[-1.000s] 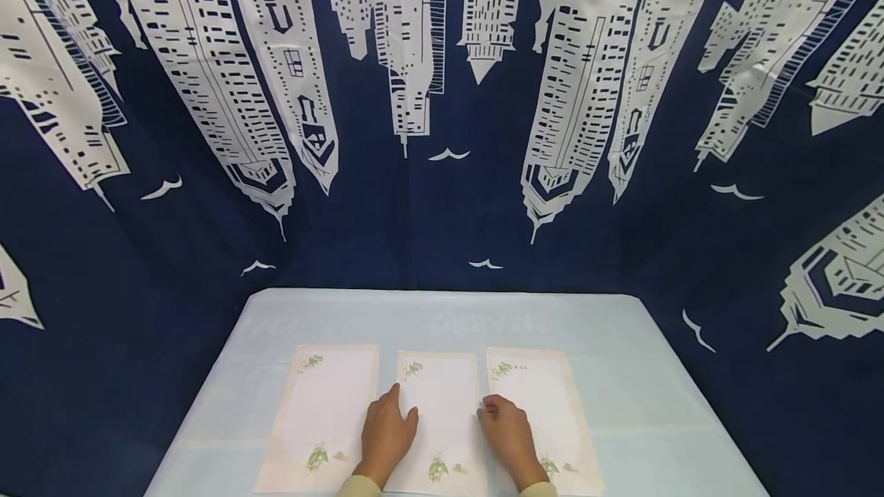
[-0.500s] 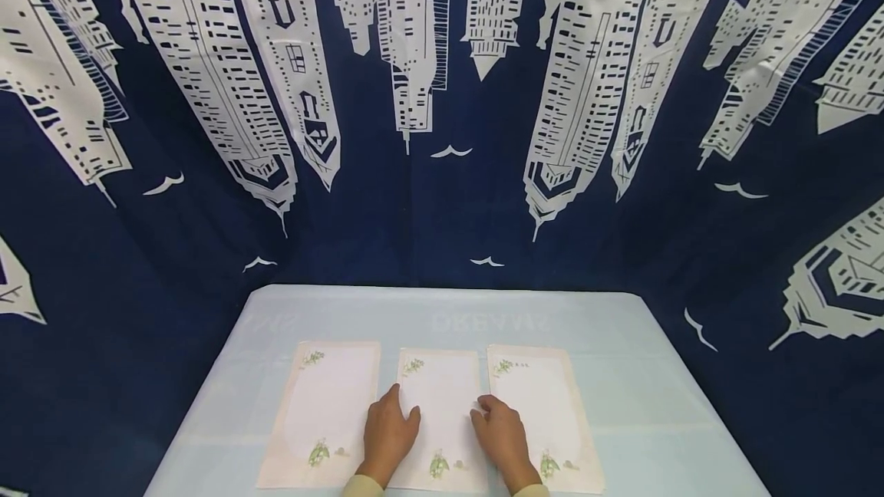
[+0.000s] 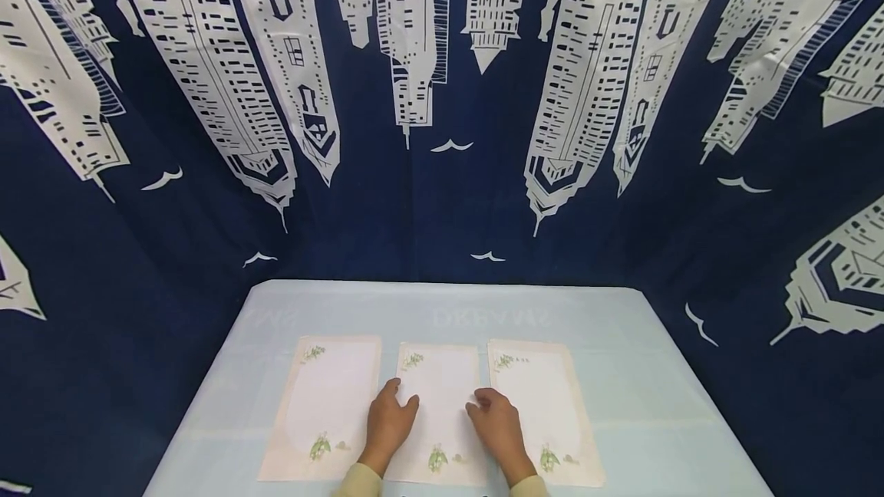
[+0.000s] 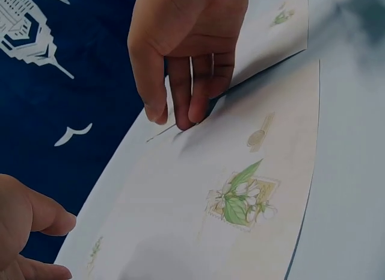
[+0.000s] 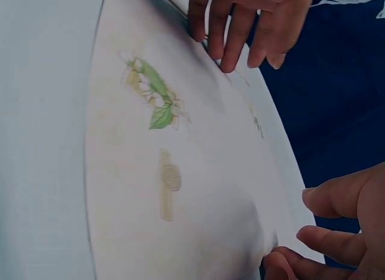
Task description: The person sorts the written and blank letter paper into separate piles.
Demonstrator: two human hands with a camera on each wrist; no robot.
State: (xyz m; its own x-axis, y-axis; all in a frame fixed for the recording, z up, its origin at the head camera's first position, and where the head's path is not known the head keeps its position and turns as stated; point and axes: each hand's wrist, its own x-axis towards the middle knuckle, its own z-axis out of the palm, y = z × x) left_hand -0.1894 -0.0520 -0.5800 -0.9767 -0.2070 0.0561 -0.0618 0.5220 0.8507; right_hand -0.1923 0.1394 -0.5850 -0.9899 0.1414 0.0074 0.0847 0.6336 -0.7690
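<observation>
Three upright sheets of letter paper with pale pink borders and green leaf prints lie side by side. My left hand (image 3: 390, 422) rests at the left edge of the middle sheet (image 3: 438, 405), fingers pointing away and thumb spread over the paper. At that sheet's right edge is my right hand (image 3: 499, 428), fingers bent inward, thumb and forefinger apart. The right wrist view shows the left hand (image 5: 249, 27) with fingertips along the sheet's edge. In the left wrist view, the right hand (image 4: 192, 57) has its fingertips down on the opposite edge.
The left sheet (image 3: 324, 405) and right sheet (image 3: 539, 413) flank the middle one; the right sheet has small marks near its top. Beneath them is a pale blue table cover (image 3: 663, 436) with faint lettering. Navy cloth (image 3: 414, 213) printed with white buildings hangs behind the table.
My right hand has shifted slightly left onto the middle sheet's right edge, and its thumb and forefinger have parted. The left hand has stayed nearly in place.
</observation>
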